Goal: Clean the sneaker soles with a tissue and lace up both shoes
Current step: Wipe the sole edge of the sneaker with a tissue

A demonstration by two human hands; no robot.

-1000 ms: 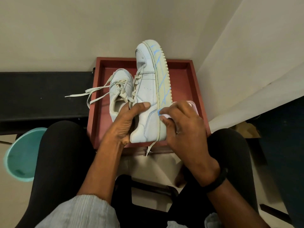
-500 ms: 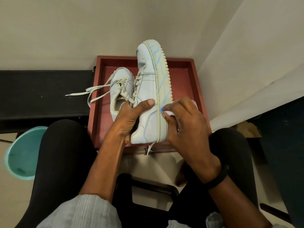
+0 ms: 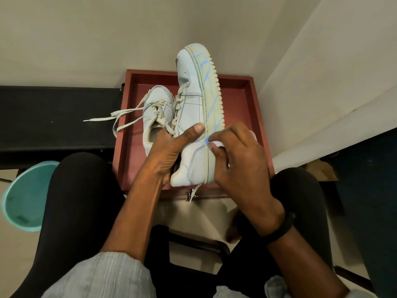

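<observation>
Left hand [image 3: 169, 151] grips the sneaker [image 3: 193, 117], right hand [image 3: 238, 160] pinches the tissue [image 3: 217, 144]; best to rub firmly along the sole [image 3: 214, 117], following its blue marks [image 3: 205, 82].

Left hand [image 3: 169, 151] and right hand [image 3: 240, 160] bare, forearms bare too. Thumbnail on the left hand is short and plain. Left sleeve [image 3: 103, 276]: light grey, fine crinkled ribbing, loose fit, hem crossing the forearm near the bottom edge. Right sleeve [image 3: 277, 287]: same grey fabric, only a scrap showing at the bottom edge. Wristband [image 3: 279, 231]: black, narrow, matte, snug on the right wrist; can't tell whether it's a watch or a plain band. Left leg [image 3: 79, 201] and right leg [image 3: 300, 190]: close-fitting black trousers, smooth matte cloth.
</observation>
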